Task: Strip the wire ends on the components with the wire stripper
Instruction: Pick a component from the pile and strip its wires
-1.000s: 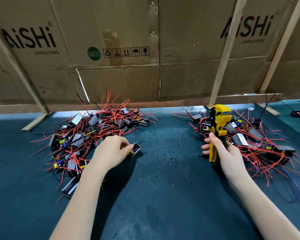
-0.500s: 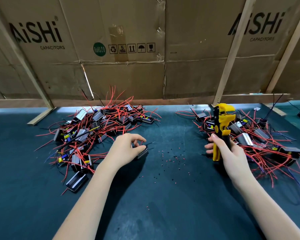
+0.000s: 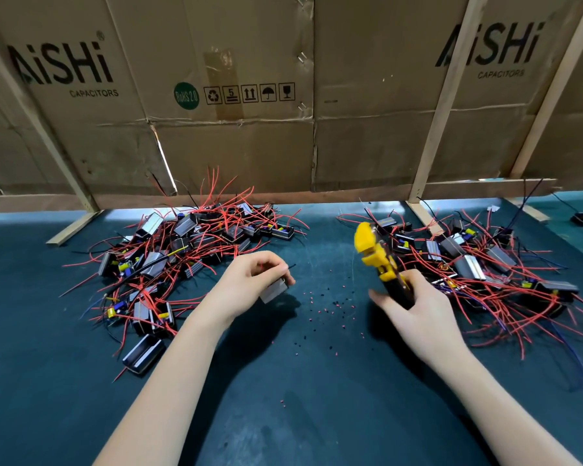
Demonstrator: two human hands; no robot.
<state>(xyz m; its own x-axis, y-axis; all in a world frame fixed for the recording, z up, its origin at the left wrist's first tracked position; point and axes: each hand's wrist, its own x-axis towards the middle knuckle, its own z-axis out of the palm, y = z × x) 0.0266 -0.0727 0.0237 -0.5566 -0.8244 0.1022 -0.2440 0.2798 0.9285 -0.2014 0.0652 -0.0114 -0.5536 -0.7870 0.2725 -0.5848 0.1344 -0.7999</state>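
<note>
Here we hold one component and the stripper over the middle of the surface.
Our left hand [image 3: 249,284] pinches a small grey component [image 3: 274,290], its black wire [image 3: 290,266] pointing right. Our right hand [image 3: 414,307] grips the yellow wire stripper [image 3: 376,255], head tilted toward the far edge. Insulation bits [image 3: 327,306] lie between them on the dark surface [image 3: 317,398]; wired piles sit far left [image 3: 189,250] and far right [image 3: 485,264].

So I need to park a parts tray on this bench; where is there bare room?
Bare mat near you, between the forearms. Crowded: left pile, right pile, insulation bits between the left hand and right hand.
</note>
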